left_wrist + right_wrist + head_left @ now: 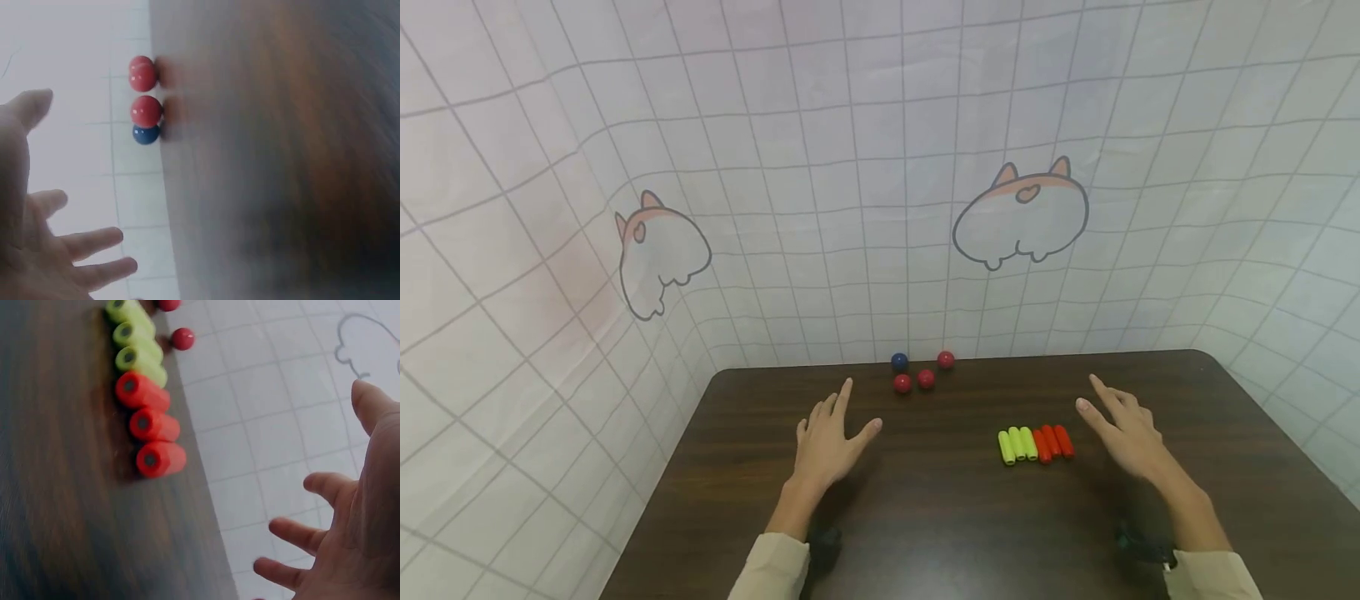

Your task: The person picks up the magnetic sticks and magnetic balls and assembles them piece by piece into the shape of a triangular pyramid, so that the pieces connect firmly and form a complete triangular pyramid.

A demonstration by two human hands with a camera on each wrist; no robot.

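Observation:
My left hand (826, 446) hovers over the left half of the table, fingers spread and nothing held. Beyond its fingertips, near the back edge, sit a blue ball (899, 362) and three red balls (926, 379). In the left wrist view the blue ball (145, 135) is partly hidden behind a red ball (146, 112). My right hand (1126, 433) is also spread and holds nothing. Just left of it, three yellow-green cylinders (1017, 444) and three red cylinders (1052, 442) lie side by side in one row. Their hollow ends show in the right wrist view.
The dark wooden table (925, 517) ends at the back against a white gridded curtain (820, 250) with cartoon animal prints. More of this cloth hangs along the left and right sides. Dark bands circle both wrists below the light sleeves (771, 567).

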